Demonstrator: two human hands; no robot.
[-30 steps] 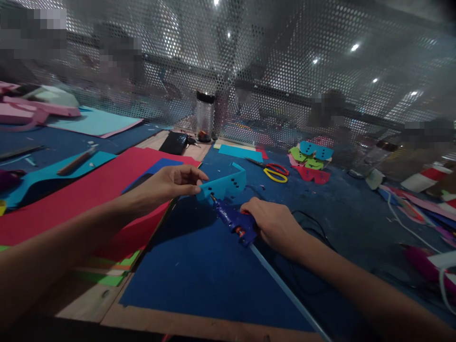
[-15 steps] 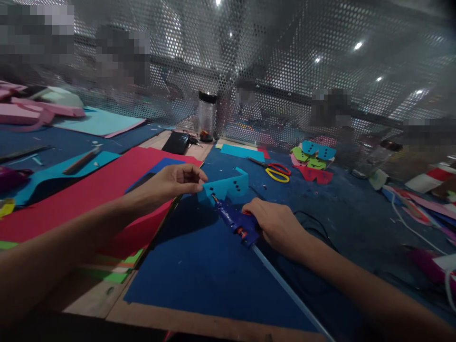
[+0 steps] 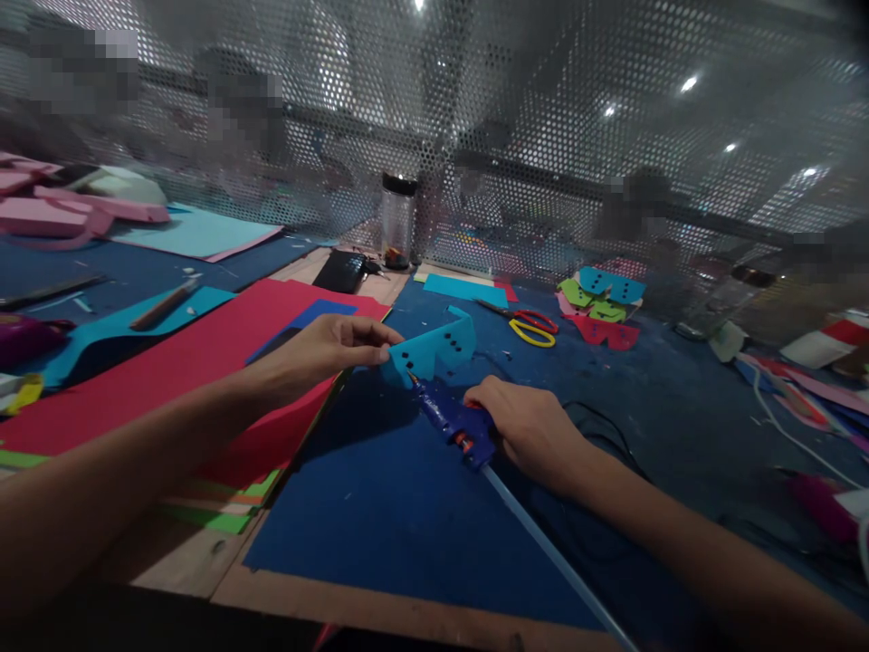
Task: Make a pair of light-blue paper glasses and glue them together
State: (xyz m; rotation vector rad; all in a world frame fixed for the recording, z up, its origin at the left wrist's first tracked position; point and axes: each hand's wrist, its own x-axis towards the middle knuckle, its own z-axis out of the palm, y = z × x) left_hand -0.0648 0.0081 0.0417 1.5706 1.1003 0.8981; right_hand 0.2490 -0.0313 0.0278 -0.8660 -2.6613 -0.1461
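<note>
Head view: at the near edge, a dark blue sheet (image 3: 380, 516) is laid over a wooden board (image 3: 380, 608). Above it, a blue glue gun (image 3: 440, 412) is held by the right hand (image 3: 526, 426), the fingers closed round its handle; a long glue stick (image 3: 536, 536) is seen projecting from its rear. A light blue paper cutout (image 3: 438, 346) with black marks is pinched at its left end between the thumb and fingers of the left hand (image 3: 339, 349), and is held just ahead of the nozzle. Whether paper and nozzle touch cannot be told. Red paper (image 3: 169, 362) is stacked under the left forearm, green edges showing beneath. Beyond the cutout, scissors (image 3: 508, 314) with red and yellow handles are laid on the table. Blue, green and red paper masks (image 3: 606, 311) are grouped to their right. Farther back, a jar (image 3: 397, 222) with a black lid is stood near a perforated screen (image 3: 434, 118).
</note>
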